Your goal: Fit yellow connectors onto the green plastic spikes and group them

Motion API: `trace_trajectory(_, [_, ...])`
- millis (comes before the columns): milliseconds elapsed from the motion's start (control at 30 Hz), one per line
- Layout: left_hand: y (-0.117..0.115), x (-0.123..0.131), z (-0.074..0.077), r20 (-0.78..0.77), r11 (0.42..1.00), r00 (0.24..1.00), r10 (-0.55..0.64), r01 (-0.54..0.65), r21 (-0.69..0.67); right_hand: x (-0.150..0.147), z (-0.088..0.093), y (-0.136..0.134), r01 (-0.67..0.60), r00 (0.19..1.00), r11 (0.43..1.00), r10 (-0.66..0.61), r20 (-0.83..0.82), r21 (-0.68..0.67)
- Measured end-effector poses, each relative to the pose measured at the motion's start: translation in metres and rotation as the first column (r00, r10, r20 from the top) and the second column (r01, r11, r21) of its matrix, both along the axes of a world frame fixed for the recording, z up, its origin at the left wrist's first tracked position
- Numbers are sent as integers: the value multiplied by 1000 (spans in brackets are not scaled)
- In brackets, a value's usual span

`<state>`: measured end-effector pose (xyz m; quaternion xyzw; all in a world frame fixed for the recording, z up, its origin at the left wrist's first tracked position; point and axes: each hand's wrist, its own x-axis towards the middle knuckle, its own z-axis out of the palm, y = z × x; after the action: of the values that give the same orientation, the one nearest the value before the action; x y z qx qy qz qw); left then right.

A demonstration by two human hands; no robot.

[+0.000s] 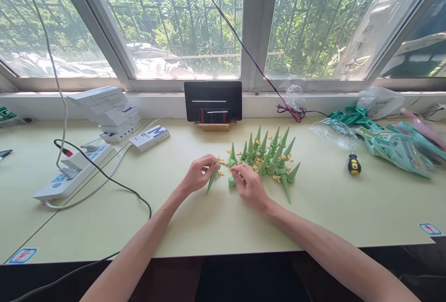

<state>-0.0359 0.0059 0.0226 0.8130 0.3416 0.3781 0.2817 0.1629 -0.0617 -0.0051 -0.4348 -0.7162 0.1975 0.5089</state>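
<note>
My left hand (199, 173) is closed around a green plastic cone spike (212, 180), its tip pointing down toward the table's front. My right hand (248, 185) rests just to its right, fingers curled over a small green part (232, 181) and touching small yellow pieces (223, 162). Just behind my right hand lies a pile of several green cone spikes (273, 155) with yellow fittings among them.
A tablet (213, 100) and phone stand at the windowsill. White boxes (108, 110), a power strip (75, 168) and cables lie left. A yellow-black screwdriver (354, 164) and bags of teal plastic parts (400, 146) lie right on the pale green table (216, 223).
</note>
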Motion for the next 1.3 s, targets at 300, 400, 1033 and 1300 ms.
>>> trace_trajectory(300, [-1, 4, -7, 254, 964, 965, 69, 1, -265, 0, -1, 0, 9, 1000, 1000, -10, 27, 14])
trace_trajectory(400, [-2, 7, -7, 283, 950, 956, 80, 12, -311, 0, -2, 0, 0, 1000, 1000, 0, 31, 9])
trace_trajectory(1033, [-8, 11, -3, 315, 896, 937, 154, 2, -444, -1, -5, 0, -4, 999, 1000, 5, 44, -8])
trace_trajectory(1300, [-10, 13, -4, 311, 897, 941, 132, 20, -442, 0, -5, -1, -14, 999, 1000, 14, 43, -19])
